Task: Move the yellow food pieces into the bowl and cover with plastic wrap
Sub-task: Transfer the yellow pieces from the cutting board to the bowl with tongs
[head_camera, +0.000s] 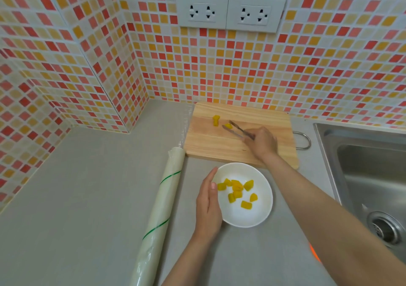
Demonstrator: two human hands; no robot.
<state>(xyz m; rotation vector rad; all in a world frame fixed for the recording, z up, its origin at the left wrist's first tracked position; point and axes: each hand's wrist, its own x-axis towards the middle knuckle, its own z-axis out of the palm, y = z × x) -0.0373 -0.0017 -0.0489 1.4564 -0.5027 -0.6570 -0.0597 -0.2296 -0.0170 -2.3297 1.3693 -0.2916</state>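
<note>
While the right hand (261,141) grips the tongs (238,129) with tips around a yellow piece (228,125) on the cutting board (241,147), squeeze gently so it doesn't squash or slip, lift clear, carry near to the bowl (261,211). Left hand (208,200) is spread flat against the bowl's left rim, steadying it; good. One more piece (216,120) lies far-left on the board; several already in the bowl. Wrap roll (161,217) lies on the desk (87,187), left of the bowl. No readable writing, only green stripes on the roll.
</note>
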